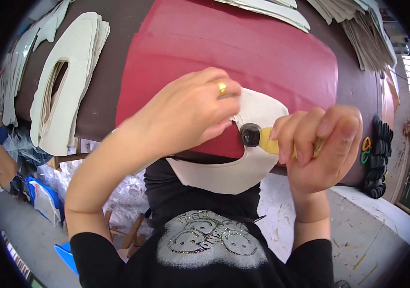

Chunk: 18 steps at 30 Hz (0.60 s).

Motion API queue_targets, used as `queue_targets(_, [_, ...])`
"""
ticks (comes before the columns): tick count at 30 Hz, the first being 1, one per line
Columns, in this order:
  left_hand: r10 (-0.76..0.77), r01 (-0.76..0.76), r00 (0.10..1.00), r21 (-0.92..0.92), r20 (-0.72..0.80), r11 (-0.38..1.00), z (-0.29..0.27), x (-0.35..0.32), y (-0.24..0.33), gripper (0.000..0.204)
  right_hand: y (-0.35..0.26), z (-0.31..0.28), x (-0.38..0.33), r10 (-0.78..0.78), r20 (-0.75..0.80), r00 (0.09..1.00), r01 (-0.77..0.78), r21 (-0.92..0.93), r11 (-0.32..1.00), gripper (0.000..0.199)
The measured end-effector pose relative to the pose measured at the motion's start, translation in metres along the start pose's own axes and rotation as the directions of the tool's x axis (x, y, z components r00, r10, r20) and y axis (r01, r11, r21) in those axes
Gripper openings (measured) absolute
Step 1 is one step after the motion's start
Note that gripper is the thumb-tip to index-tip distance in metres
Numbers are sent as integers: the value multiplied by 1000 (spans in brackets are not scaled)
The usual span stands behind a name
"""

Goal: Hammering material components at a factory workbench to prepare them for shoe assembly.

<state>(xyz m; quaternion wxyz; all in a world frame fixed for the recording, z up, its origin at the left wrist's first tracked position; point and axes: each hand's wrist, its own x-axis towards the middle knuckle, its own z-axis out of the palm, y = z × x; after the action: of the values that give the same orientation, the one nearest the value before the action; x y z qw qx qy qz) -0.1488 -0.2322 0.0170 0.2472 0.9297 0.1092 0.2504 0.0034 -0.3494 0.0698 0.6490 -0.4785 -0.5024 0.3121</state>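
A cream curved pattern piece [257, 113] lies on the red sheet [243, 53] at the near edge of the brown table [109, 96]. The left hand [186, 113] presses flat on it, fingers together. The right hand [322, 144] grips a yellow-handled tool [262, 139], its dark tip touching the piece. More cream pieces [68, 77] lie stacked to the left.

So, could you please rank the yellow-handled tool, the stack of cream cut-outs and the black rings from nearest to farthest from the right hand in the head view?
1. Yellow-handled tool: gripped in the right hand.
2. Black rings: just right of it, at the table's edge.
3. Stack of cream cut-outs: far left on the table.
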Motion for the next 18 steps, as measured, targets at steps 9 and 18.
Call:
queue_targets(9, [-150,153,982,15,-117,988,12,-7,17,8,7,-2,8,13,40,999,-15,38,999,31])
queue_targets(18, [-143,168,972,124,-185,978,12,-10,22,8,0,2,22,14,109,994,-16,20,1000,29])
